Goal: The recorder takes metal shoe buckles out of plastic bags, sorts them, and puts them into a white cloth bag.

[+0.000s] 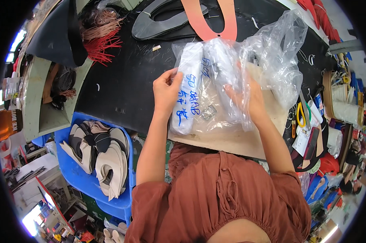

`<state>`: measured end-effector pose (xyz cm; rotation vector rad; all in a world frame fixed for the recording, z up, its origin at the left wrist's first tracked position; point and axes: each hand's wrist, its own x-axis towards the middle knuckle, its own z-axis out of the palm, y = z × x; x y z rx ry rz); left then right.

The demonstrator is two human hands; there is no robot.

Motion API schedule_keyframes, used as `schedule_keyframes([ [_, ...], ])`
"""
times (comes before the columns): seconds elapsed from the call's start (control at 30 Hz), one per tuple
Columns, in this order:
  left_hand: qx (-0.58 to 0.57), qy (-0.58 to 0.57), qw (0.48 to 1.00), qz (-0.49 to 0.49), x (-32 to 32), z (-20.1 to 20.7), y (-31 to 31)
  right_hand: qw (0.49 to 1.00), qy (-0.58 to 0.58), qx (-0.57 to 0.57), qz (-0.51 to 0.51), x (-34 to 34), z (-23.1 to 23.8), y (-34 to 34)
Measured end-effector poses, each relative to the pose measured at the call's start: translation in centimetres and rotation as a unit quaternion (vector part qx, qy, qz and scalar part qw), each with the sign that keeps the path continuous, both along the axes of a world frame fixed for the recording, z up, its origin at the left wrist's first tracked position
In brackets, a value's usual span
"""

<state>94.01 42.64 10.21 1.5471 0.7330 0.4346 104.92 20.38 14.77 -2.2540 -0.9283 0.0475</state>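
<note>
Where the left hand rests, the packet points lengthwise forward.

The left hand touches the left edge of a clear bag with two white packs in it, the left one marked in blue. The right hand is at the right pack, clear film over its fingers. Beneath lies a beige board on the black bench. Beyond lie a coral U-shaped piece and grey ones. At left, a blue chair bears cut pieces.
</note>
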Motion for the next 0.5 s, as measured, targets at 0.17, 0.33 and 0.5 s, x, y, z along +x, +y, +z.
schedule_keyframes([
  [0.17, -0.286, -0.148, 0.938, 0.125, 0.2, -0.1, 0.0, 0.951, -0.296, -0.018, 0.089, 0.8, 1.4, 2.0],
  [0.33, -0.385, -0.225, 0.891, 0.088, 0.1, -0.6, -0.1, 0.921, 0.084, -0.229, 0.302, -0.9, 4.1, 3.4],
  [0.5, -0.480, -0.265, 0.836, 0.034, 0.4, 0.7, -1.1, 0.839, 0.523, 0.149, 0.021, -2.7, 0.2, 5.1],
])
